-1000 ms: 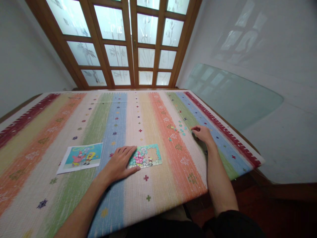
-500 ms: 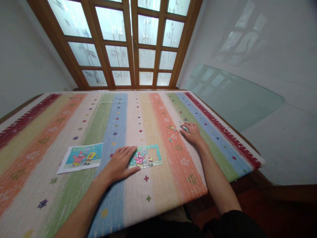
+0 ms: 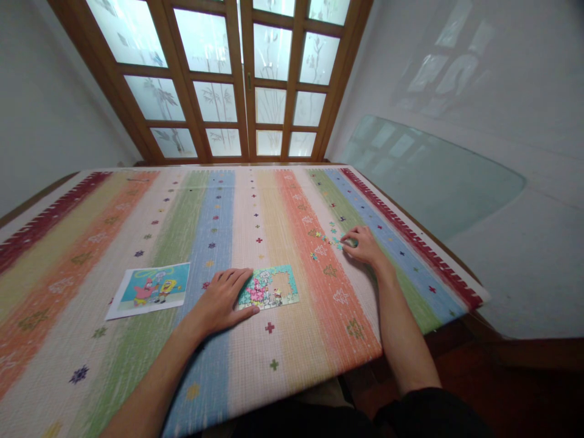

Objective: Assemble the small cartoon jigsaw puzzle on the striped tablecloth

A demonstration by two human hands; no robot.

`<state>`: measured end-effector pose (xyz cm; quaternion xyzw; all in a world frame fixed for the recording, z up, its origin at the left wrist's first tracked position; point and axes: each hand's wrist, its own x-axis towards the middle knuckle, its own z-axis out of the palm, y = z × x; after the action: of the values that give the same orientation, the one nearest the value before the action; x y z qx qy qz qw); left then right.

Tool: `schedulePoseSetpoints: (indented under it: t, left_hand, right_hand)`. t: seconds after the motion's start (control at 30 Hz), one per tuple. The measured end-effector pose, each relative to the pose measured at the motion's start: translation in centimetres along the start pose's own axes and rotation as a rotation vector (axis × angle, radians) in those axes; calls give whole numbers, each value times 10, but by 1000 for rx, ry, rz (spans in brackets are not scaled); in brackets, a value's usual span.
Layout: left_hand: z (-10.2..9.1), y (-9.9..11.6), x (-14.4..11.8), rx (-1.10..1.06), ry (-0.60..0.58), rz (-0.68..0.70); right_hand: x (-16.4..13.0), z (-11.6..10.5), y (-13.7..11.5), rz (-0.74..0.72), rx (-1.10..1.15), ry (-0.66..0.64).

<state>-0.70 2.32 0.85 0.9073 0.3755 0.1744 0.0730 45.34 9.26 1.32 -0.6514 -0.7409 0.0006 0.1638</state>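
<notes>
My left hand (image 3: 227, 298) lies on the left edge of a partly assembled jigsaw puzzle (image 3: 260, 293), fingers stretched out and thumb apart. The puzzle shows pink and teal cartoon parts, with a bare brown gap (image 3: 283, 282) at its upper right. Farther right, my right hand (image 3: 365, 246) is curled, thumb and fingers around a small teal jigsaw piece (image 3: 353, 242); its fingers partly hide the piece. Several loose jigsaw pieces (image 3: 335, 242) lie just left of those fingertips, and another loose piece (image 3: 314, 256) sits nearer the puzzle.
A printed reference picture (image 3: 155, 289) of two cartoon figures lies left of my left hand. A striped, patterned tablecloth (image 3: 196, 213) covers the table. Beyond its far edge stand wooden doors (image 3: 246, 115) with frosted panes; a white wall (image 3: 456, 121) rises on the right.
My right hand has shifted a little to the right, with a teal piece at its fingers, uncovering loose pieces on its left. My left hand stays where it was on the puzzle.
</notes>
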Motion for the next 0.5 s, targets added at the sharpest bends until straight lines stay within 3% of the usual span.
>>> schedulePoseSetpoints:
  t: [0.5]
  left_hand:
    - [1, -1, -1, -6, 1, 11]
  right_hand:
    - [4, 12, -9, -13, -17, -10]
